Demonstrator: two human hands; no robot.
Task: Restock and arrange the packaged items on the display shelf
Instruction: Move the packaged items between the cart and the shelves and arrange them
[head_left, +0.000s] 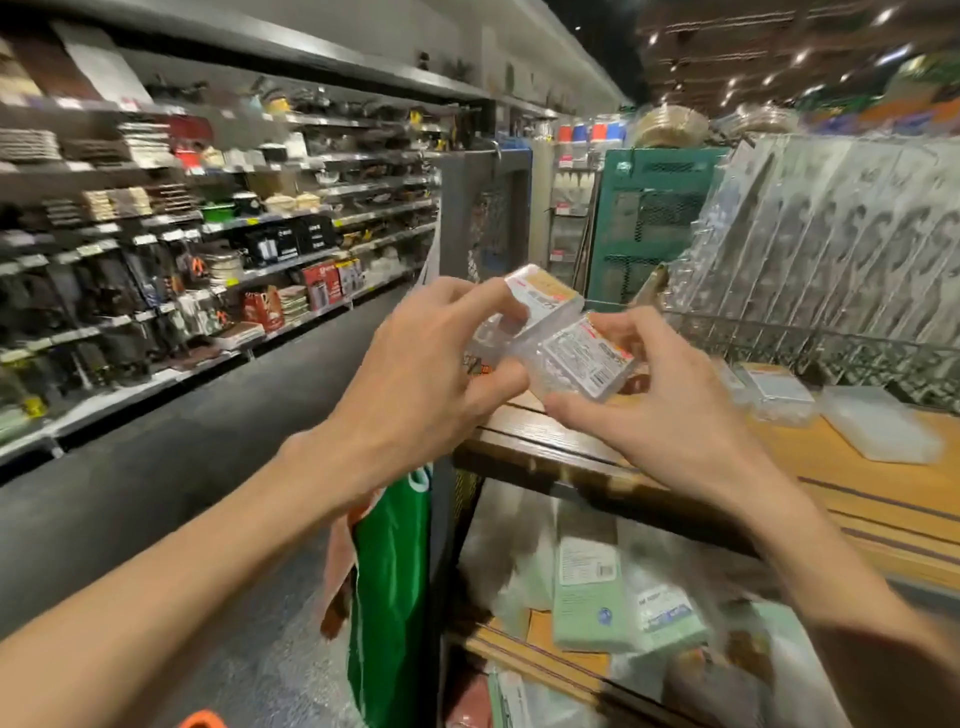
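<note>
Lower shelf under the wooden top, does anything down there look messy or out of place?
Yes. On the lower shelf the pale green packets lie flat, overlapping at different angles rather than lined up. The picture is too blurred to judge damage.

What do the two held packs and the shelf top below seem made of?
The upper pack and lower pack: clear glossy plastic, apparently; see-through with glints, printed paper-like labels. The shelf top: wood or wood-look laminate, matte, with grain lines.

print on the packages (587, 358) and shelf tags (145, 239) is unreadably blurred.
</note>
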